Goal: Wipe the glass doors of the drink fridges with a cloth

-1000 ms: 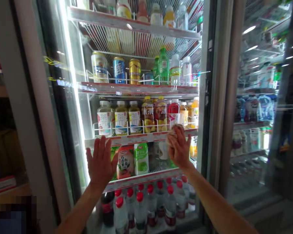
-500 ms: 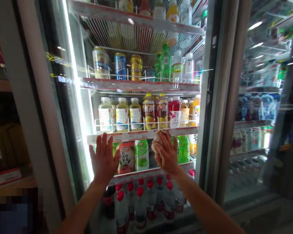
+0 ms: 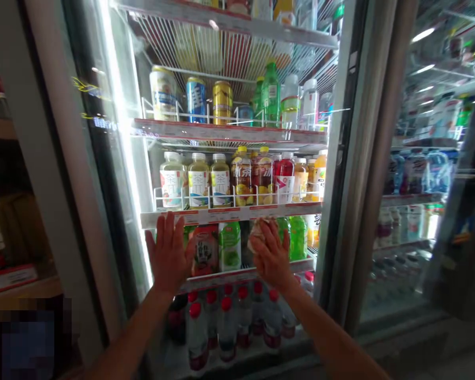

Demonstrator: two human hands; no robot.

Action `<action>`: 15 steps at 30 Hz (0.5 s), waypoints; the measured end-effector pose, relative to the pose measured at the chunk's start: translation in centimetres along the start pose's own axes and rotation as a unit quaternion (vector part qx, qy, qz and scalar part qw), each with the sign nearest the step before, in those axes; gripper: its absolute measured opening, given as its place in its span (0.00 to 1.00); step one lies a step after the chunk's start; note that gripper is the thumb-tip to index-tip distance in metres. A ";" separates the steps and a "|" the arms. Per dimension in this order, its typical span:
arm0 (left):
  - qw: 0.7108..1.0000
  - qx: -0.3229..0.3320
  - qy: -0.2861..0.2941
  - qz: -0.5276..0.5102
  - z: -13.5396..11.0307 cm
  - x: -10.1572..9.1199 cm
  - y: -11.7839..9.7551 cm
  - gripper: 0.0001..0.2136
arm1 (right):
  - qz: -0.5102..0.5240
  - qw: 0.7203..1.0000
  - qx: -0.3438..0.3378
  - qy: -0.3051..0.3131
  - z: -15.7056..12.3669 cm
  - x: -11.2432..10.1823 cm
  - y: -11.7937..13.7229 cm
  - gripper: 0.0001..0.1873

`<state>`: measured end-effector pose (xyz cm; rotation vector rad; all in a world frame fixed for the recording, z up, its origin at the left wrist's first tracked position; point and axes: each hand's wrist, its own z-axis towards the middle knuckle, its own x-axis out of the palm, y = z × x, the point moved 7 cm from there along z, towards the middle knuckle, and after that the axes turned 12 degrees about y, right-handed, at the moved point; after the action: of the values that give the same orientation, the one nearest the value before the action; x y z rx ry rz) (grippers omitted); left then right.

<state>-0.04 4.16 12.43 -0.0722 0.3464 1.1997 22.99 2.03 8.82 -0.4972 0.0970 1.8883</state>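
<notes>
A lit drinks cooler with a glass front (image 3: 245,100) stands before me. My left hand (image 3: 170,253) is raised at the lower left, palm forward and fingers stretched out, apparently flat against the glass. It covers part of the shelf edge and the drinks to the left of a red-labelled bottle (image 3: 205,250). My right hand (image 3: 273,258) presses a crumpled pale cloth (image 3: 257,235) toward the glass, just below a shelf's price strip (image 3: 221,215). Its fingers bend over the cloth, which is partly hidden. Between both hands a green carton-like drink (image 3: 230,247) shows.
Tea bottles (image 3: 198,182) and cans (image 3: 196,100) line the shelves above. Red-capped bottles (image 3: 227,330) stand at the bottom. A metal door frame (image 3: 374,158) rises on the right, with another cooler (image 3: 415,174) beyond. Boxes (image 3: 19,232) sit on shelving at left.
My right hand and the cloth have moved slightly down relative to the shelf strip. The view has shifted a little, so the shelves sit higher. My left hand stays spread.
</notes>
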 end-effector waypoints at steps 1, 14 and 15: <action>1.000 0.002 0.000 0.000 -0.1 0.0 0.0 0.32 | -0.010 1.000 0.016 -0.010 -0.6 -0.5 -1.4 0.19; 1.000 -0.006 -0.002 -0.001 -1.6 0.6 -1.5 0.32 | 0.011 0.999 0.041 -0.001 -1.7 0.4 -0.2 0.22; 1.000 -0.007 0.003 0.001 -2.1 0.7 -1.8 0.33 | 0.009 0.999 0.034 0.004 -1.8 0.4 -0.2 0.23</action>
<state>1.33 3.65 10.04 -0.0882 0.3435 1.2050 23.60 1.90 7.05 -0.4581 0.1711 1.8942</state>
